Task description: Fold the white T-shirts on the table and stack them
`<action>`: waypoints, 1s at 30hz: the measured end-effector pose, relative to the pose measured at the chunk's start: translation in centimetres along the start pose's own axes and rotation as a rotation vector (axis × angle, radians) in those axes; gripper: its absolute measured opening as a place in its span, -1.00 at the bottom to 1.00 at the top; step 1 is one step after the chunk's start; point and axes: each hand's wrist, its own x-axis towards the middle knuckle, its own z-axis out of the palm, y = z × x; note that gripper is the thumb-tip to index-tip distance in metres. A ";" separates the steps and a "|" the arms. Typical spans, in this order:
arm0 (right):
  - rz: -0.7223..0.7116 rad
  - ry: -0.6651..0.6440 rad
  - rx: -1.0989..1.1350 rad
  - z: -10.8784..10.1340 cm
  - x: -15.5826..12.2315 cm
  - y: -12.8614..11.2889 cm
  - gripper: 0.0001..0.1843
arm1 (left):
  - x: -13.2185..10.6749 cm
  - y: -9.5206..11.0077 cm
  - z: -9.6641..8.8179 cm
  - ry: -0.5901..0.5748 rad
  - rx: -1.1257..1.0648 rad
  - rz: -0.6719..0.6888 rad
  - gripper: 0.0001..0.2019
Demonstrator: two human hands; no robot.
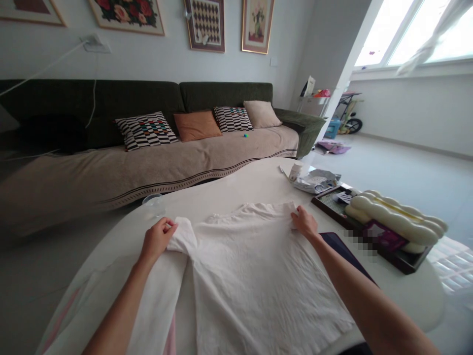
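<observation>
A white shirt is spread over the white table, wrinkled along its far edge. My left hand pinches a sleeve-like part at the shirt's far left, slightly raised. At the far right corner, my right hand has its fingers closed on the fabric. Beneath my left forearm lies another pale cloth with pink parts. The near end of the shirt runs out of view at the bottom.
A clear cup stands beyond my left hand. To the right are a dark tray with a cream puffy case, a silver packet, a white bottle and a dark flat item. A sofa stands behind the table.
</observation>
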 end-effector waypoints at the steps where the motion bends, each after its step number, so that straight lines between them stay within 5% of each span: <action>1: 0.006 0.013 -0.007 -0.1 0.0 0.1 -0.66 | 0.0 -0.3 -0.3 -0.013 0.034 -0.015 -0.86; 4: 0.007 0.055 -0.034 -0.6 0.1 0.1 -0.66 | -0.3 -0.8 -1.0 -0.110 0.142 -0.033 -0.98; 8: -0.137 0.135 -0.074 -0.9 -0.5 -1.8 -0.61 | -0.3 1.4 -0.5 -0.127 0.231 0.032 -0.83; 15: -0.577 -0.052 -0.080 3.2 -3.3 -7.9 -0.58 | -0.2 8.3 6.2 -0.345 0.144 0.327 -0.55; 18: -0.562 -0.130 -0.090 4.5 -3.2 -8.4 -0.44 | -0.1 8.5 8.4 -0.401 0.165 0.264 -0.32; 22: -0.542 -0.191 -0.101 3.8 -3.6 -8.8 -0.30 | 0.8 8.0 8.4 -0.474 0.214 0.187 -0.09; 26: -0.634 -0.209 -0.097 2.8 -9.9 -9.5 -0.25 | 0.7 8.8 7.3 -0.465 0.219 0.177 -0.10; 30: -0.704 -0.319 -0.047 4.0 -19.6 -7.5 -0.23 | -3.3 10.6 7.1 -0.323 0.218 0.235 -0.36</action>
